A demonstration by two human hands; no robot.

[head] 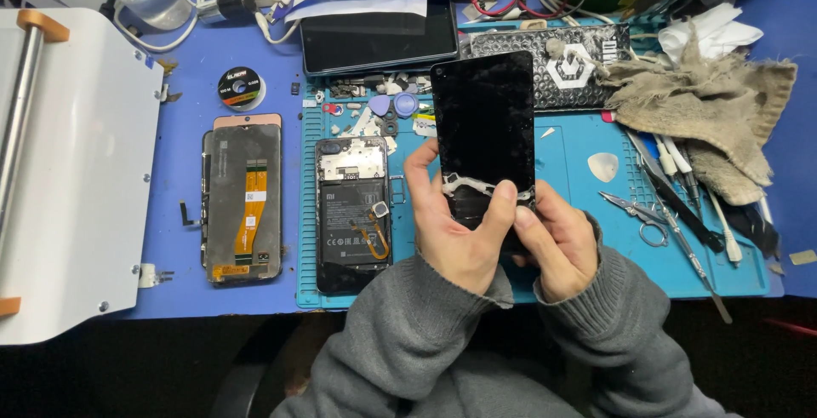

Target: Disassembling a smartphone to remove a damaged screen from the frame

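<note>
Both hands hold a black phone screen panel (483,124) upright over the teal work mat (579,171). My left hand (451,226) grips its lower left edge, thumb pressed on the glass near a strip of white residue. My right hand (557,243) grips the lower right corner, thumb on the bottom edge. The panel's surface looks scratched or cracked. To the left on the mat lies an opened phone body (351,214) with its battery and an orange flex cable exposed.
A detached display with an orange flex (243,201) lies on the blue table, beside a white machine (68,163). A dark tablet (379,37), a wire spool (241,88), grey rags (715,103), tweezers, scissors (638,212) and a white pick (602,165) surround the mat.
</note>
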